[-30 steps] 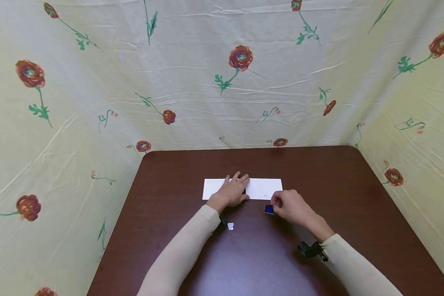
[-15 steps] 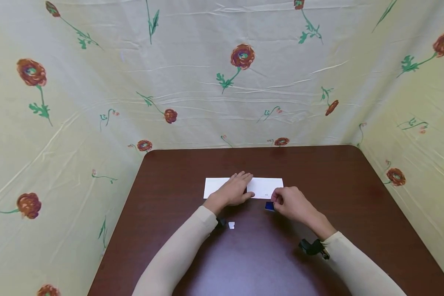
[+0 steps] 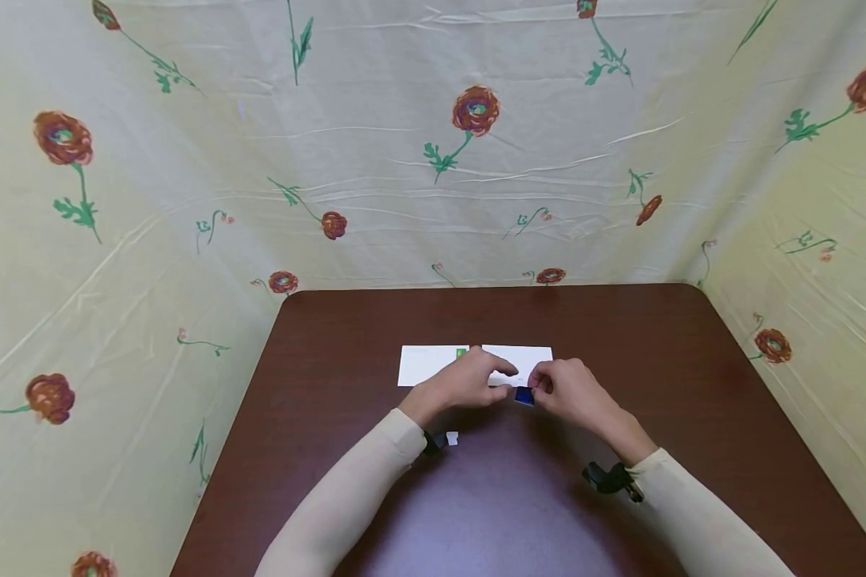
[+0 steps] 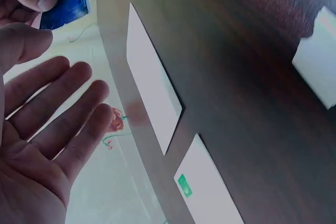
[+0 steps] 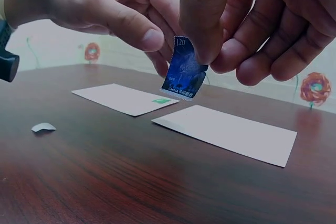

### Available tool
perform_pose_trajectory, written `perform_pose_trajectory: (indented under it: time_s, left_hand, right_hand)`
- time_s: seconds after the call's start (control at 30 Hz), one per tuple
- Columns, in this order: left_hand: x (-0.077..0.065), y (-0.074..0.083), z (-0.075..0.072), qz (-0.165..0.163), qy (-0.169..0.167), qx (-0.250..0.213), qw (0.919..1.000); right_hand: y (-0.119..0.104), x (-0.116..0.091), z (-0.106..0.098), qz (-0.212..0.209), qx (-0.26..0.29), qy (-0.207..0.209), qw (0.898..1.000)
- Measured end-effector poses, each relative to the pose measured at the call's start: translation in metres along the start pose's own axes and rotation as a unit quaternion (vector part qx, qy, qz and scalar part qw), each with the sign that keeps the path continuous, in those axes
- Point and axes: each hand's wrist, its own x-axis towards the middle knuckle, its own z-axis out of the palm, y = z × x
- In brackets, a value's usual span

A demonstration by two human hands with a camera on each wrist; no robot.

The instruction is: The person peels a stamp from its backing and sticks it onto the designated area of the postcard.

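Note:
A blue postage stamp (image 5: 184, 72) with perforated edges is pinched between the thumb and fingers of my right hand (image 3: 573, 394), raised above the table. My left hand (image 3: 465, 378) hovers just left of it, fingers extended and apart, with nothing in its grasp. Two white envelopes lie flat side by side beyond the hands. The left envelope (image 3: 426, 365) bears a green stamp (image 5: 161, 100) at its corner. On the right envelope (image 5: 226, 132) I see faint small print in the head view, and my left hand covers part of it there.
A small white scrap of paper (image 3: 452, 438) lies on the brown table (image 3: 476, 513), near my left wrist. Flower-patterned cloth (image 3: 375, 160) hangs behind the table and along both sides.
My left hand has come off the envelopes and moved right toward the stamp, uncovering the green stamp. My right hand keeps its pinch on the blue stamp, having shifted slightly away from me.

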Motion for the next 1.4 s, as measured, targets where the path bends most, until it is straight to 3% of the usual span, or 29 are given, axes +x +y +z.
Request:
perform_pose_trajectory:
  time_s: [0.3,0.83,1.17,1.4]
  left_hand:
    - [-0.001,0.002,0.008,0.022,0.021,-0.009,0.9995]
    - [-0.005,0.0,0.009,0.015,0.04,-0.018,0.9989]
    - [-0.005,0.002,0.011,-0.008,0.04,-0.023,0.9989]
    - [-0.006,0.004,0.013,-0.055,0.05,-0.019,0.997]
  right_hand:
    - [-0.001,-0.001,0.005,0.001,0.005,0.005,1.0]
    - [0.002,-0.007,0.004,0.007,0.03,-0.003,1.0]
    - [0.0,-0.008,0.01,-0.024,0.035,0.005,0.999]
    - [-0.001,-0.007,0.01,-0.036,0.026,0.006,0.999]
